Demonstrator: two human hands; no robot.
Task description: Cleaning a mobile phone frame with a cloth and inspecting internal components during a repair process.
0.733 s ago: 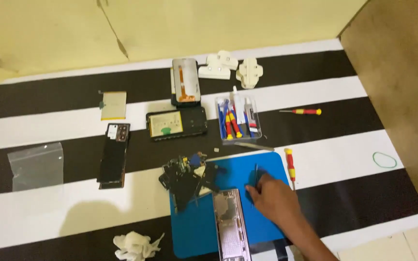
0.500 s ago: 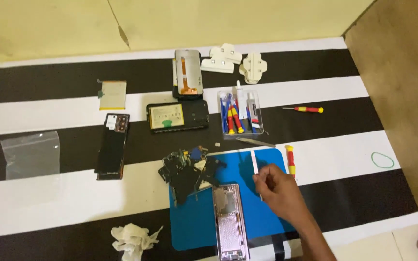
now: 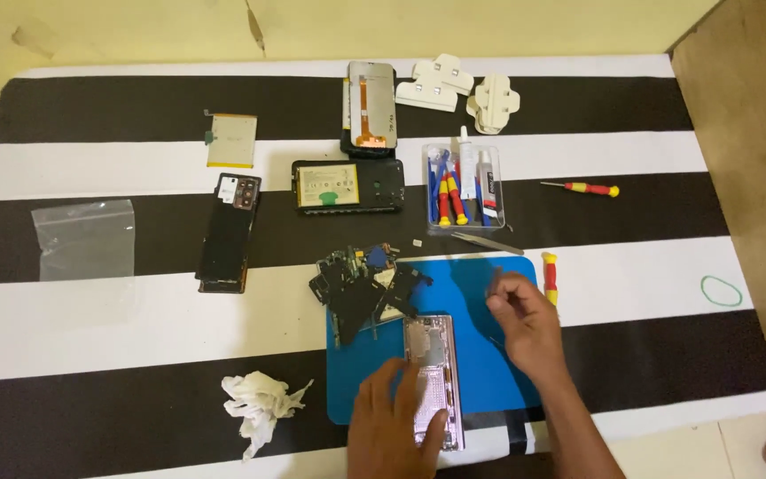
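An opened phone frame (image 3: 433,377), pinkish silver, lies lengthwise on a blue work mat (image 3: 480,372). My left hand (image 3: 392,421) comes in from the bottom edge and rests on the frame's lower left side, fingers over it, holding it down. My right hand (image 3: 525,324) hovers over the right part of the mat. Its thumb and fingers pinch a thin, pale tool that pokes up from the fingertips; what kind of tool I cannot tell. A heap of black phone parts (image 3: 361,284) sits at the mat's upper left corner.
On the striped cloth lie a clear tray of screwdrivers (image 3: 463,186), tweezers (image 3: 487,239), two red-yellow screwdrivers (image 3: 582,187) (image 3: 550,275), a phone body with battery (image 3: 347,186), a black back cover (image 3: 228,232), a display (image 3: 371,106), a crumpled tissue (image 3: 259,399), a plastic bag (image 3: 83,238) and a green rubber band (image 3: 721,290).
My left hand has come into view and settled on the phone frame. My right hand has stayed above the mat's right side with the thin tool, shifting only slightly.
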